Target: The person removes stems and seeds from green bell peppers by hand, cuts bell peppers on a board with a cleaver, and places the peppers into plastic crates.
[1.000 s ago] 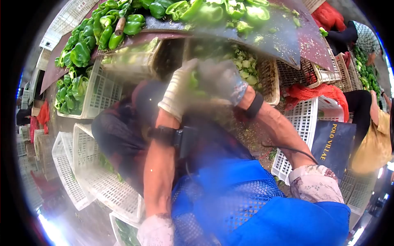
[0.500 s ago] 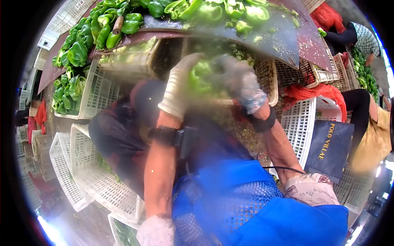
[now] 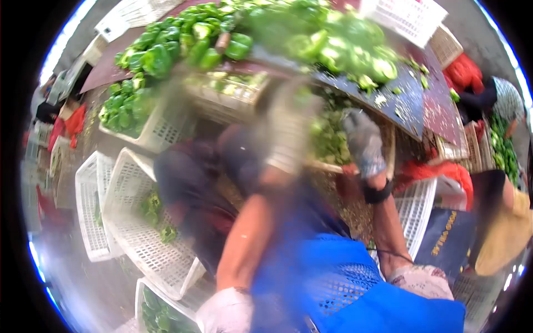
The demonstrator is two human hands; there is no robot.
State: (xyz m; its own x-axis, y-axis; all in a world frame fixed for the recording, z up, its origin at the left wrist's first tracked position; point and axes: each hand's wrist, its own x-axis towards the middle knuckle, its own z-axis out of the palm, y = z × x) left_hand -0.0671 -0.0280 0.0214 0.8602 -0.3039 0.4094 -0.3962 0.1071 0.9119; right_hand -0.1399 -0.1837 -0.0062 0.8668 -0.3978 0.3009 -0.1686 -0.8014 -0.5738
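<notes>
My left hand (image 3: 291, 125), in a pale knitted glove, is smeared by motion over the near edge of the work board. A greenish blur shows by its fingers, but I cannot make out whether it holds anything. My right hand (image 3: 363, 139), in a grey-stained glove, hangs over the right side of a crate (image 3: 391, 152) of green pepper scraps (image 3: 328, 139). Its fingers look curled together, and whatever may be in them is hidden. Cut green peppers (image 3: 333, 53) lie on the dark board (image 3: 402, 108) beyond both hands. A wooden-handled tool (image 3: 222, 43) rests among whole peppers (image 3: 158, 60) at left.
A white crate (image 3: 166, 130) of green peppers stands left of my knees. Other white crates (image 3: 125, 216) are on the floor at lower left. A dark bag (image 3: 444, 236) and red netting (image 3: 436, 177) are at right, near another person's sleeve (image 3: 502, 233).
My hands, together around a green pepper before, have moved apart. That pepper is no longer visible between them. The view has shifted, showing more of the board's far side and a white crate there.
</notes>
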